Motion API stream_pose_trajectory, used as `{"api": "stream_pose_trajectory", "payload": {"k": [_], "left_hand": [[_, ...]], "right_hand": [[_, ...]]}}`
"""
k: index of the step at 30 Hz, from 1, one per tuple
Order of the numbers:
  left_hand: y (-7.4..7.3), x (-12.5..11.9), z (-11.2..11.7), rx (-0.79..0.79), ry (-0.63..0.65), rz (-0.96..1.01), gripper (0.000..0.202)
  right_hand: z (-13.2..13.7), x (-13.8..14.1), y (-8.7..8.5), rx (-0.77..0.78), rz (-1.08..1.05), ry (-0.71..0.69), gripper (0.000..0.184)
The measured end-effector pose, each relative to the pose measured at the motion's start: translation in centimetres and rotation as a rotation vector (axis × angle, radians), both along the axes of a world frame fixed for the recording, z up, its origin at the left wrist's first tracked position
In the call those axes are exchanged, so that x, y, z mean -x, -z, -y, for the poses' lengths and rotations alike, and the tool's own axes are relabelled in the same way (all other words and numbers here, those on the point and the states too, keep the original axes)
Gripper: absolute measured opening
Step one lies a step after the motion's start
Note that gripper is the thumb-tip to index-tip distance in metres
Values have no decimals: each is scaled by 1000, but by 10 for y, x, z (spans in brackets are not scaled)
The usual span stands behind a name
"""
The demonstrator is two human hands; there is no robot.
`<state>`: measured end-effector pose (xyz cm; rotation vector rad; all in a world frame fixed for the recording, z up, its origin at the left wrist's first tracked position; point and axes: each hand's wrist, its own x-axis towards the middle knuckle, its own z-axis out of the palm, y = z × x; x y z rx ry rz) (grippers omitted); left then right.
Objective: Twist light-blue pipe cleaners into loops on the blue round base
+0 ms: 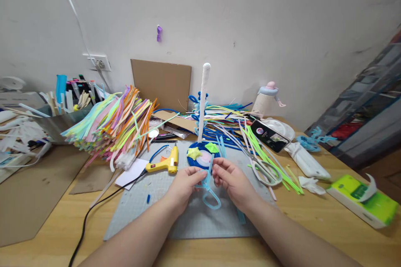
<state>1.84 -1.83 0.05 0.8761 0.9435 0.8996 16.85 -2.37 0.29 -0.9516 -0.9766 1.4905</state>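
Note:
Between my hands is a light blue pipe cleaner (211, 200), bent into a loop that hangs below my fingers. My left hand (190, 181) pinches it from the left, and my right hand (230, 177) has its fingers closed around its upper part on the other side. Just beyond them stands a round dark blue base (190, 150) carrying a yellow star (194, 153), a green star (212, 147) and a pale pink centre. A tall white rod (204, 100) rises behind the stars, with blue curls beside it. Parts of the pipe cleaner are hidden by my fingers.
A yellow glue gun (164, 163) lies left on the grey cutting mat (131, 217). Scissors (266, 172), green pipe cleaners (265, 154) and a phone (270, 135) are at the right, near a tissue pack (365, 200). A large bundle of coloured pipe cleaners (115, 125) stands left.

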Motion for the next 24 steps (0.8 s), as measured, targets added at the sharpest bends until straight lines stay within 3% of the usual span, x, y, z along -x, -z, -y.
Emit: {"api": "stream_pose_trajectory", "payload": {"k": [8, 11, 19, 24], "left_hand": [[-2, -2, 5, 11, 106, -65, 29], [-2, -3, 4, -23, 49, -144, 30], [3, -2, -1, -426, -171, -427, 19], [2, 0, 1, -631, -200, -569, 12]], "right_hand": [[0, -2, 1, -73, 117, 19, 21], [1, -3, 0, -32, 66, -4, 22], [6, -7, -15, 302, -283, -244, 16], [0, -13, -13, 584, -471, -416, 15]]}}
